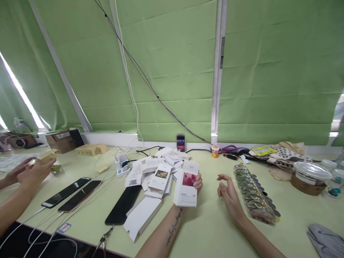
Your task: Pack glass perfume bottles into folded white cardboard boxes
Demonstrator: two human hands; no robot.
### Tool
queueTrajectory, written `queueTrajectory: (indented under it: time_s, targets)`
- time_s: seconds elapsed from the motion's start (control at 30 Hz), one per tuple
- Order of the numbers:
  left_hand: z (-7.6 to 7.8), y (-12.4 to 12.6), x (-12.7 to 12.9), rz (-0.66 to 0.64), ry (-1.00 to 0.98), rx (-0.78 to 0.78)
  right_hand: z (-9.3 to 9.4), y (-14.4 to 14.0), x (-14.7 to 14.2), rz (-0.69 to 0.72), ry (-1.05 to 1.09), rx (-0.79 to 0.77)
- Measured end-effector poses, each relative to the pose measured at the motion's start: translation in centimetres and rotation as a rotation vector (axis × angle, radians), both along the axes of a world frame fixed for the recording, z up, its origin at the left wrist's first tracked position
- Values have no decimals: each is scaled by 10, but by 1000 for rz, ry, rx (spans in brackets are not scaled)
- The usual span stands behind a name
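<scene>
My left hand [198,182] grips a white carton [186,195] with a dark pink picture on its front, holding it up above the table. Most of the fingers are hidden behind it. To the right, my right hand [228,195] hovers low over the tabletop with loosely curled, parted fingers and nothing between them. Left of the carton lies a heap of white paper boxes [145,165], one bearing a yellowish picture. In front of the heap is a longer blank white box [143,215]. On my right a row of small clear packets [252,193] with greenish contents stretches along the table.
Phones [67,192] with charging cables and a black phone [122,206] lie left. A power strip [122,166] stands behind them. Another person's hands [34,168] hold a yellowish item at far left. A lidded bowl [310,177] and grey cloth [326,240] are right; a small tub [215,151] stands behind.
</scene>
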State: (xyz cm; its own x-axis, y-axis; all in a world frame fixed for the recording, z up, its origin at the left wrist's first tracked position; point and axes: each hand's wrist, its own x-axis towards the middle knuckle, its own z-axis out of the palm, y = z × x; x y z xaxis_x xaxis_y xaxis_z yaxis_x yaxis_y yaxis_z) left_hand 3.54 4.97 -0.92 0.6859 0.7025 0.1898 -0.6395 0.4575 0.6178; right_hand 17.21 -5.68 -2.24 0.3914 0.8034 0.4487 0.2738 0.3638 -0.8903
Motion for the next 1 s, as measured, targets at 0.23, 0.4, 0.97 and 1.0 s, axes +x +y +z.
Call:
queueTrajectory:
  time_s: [0.23, 0.4, 0.97, 1.0]
  targets:
    - [5, -9, 6, 363, 58, 108, 9, -17, -9, -106, -500, -51]
    - [1, -30, 1, 591, 425, 464, 5, -53, -2, -306, -715, -62]
    - [-2, -43, -9, 1007, 508, 897, -38, -116, 105, -685, -945, -247]
    - [-5, -44, -12, 1050, 489, 960, -39, -115, 104, -685, -928, -259]
